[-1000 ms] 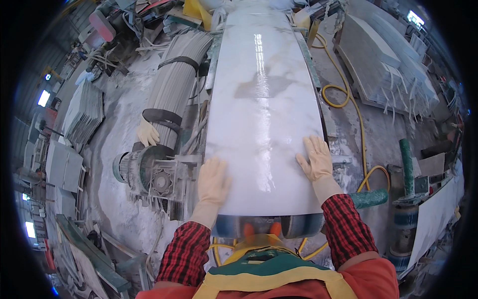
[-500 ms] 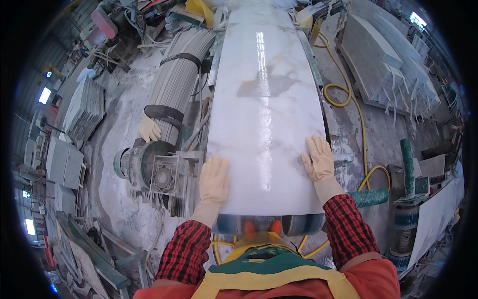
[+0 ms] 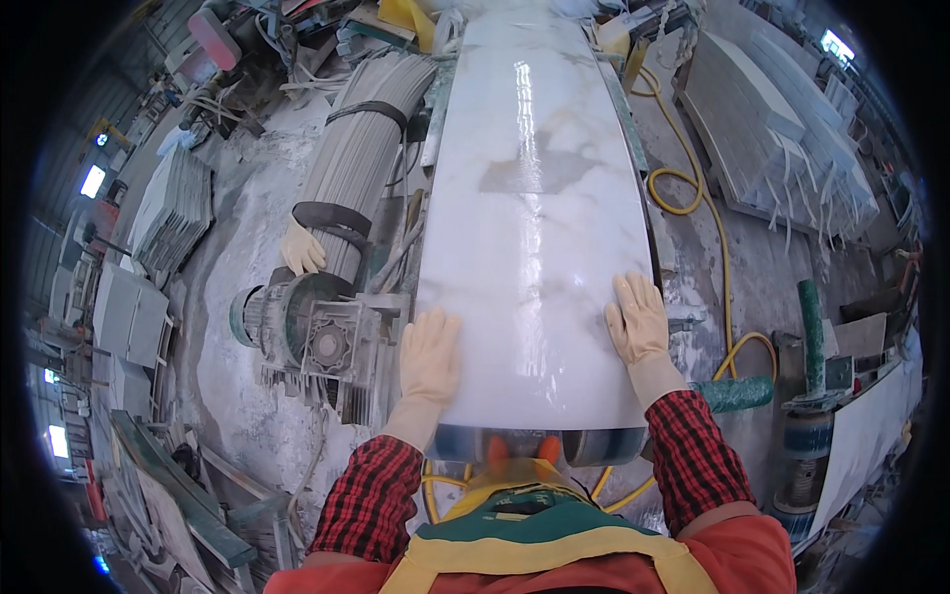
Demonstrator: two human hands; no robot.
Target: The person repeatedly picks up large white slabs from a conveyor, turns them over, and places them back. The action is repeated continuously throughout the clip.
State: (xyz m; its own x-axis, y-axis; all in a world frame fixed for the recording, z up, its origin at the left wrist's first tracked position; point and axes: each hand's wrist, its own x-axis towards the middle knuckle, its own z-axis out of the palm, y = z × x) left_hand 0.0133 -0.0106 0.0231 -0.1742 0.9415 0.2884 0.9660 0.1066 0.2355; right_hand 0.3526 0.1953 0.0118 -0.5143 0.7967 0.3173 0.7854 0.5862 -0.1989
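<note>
A long, glossy white marble slab point(image 3: 495, 366) with faint tan veining and a grey-brown patch runs away from me through the middle. On its left edge, close to the near end, my left hand point(image 3: 430, 356) lies flat in a cream rubber glove, fingers straight. Opposite, my right hand point(image 3: 638, 322), gloved alike, rests on the right edge with its thumb apart from the fingers. Both hands are open and grip nothing. Blue rollers point(image 3: 601, 445) show just under the slab's near end.
Left of the slab stands a dusty motor with a gearbox point(image 3: 327, 337), beside a strapped bundle of grey strips point(image 3: 358, 148) with a loose glove point(image 3: 302, 246) on it. A yellow hose point(image 3: 725, 267) winds along the right floor. Stacked slabs point(image 3: 757, 119) stand at far right.
The whole view has shifted very slightly. Both hands keep their places on the slab's edges, and the slab shows no clear movement.
</note>
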